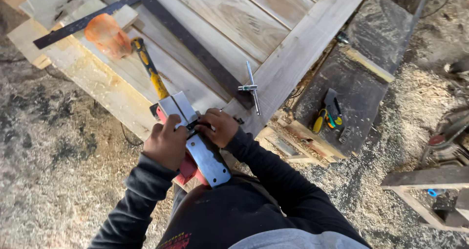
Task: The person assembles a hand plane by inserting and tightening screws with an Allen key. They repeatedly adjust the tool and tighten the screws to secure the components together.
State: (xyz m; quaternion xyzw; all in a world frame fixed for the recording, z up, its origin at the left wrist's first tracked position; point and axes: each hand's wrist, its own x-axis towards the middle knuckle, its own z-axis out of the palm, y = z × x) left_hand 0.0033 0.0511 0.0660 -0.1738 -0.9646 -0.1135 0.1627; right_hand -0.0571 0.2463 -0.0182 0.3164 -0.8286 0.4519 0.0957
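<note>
Here, you bend over an upturned electric planer, red-bodied with its bright metal sole facing up, resting at the near corner of a wooden door panel that lies flat over a sawdust floor. Your left hand is clamped around the planer's side at about nine o'clock of the tool, fingers curled over the sole's edge. Your right hand closes on the middle of the sole from three o'clock, fingertips pinched at something small near the cutter slot; what they grip cannot be made out.

A yellow-handled hammer lies at eleven o'clock of the planer, just beside its front end, with an orange plastic bag beyond it. A dark steel framing square crosses the panel, and a T-handled metal wrench lies at one o'clock of your right hand. Yellow-handled pliers sit on a dark board at three o'clock.

The likely hazard is the blade: fingertips this close to the cutter could be nicked if the grip slips. The planer also rests near the panel's edge and could tip off if the left hand loosens.

Your hands hide the cutter drum, the planer's handle lies underneath, and any power cord cannot be traced. Machinery at the right edge is cut off.
</note>
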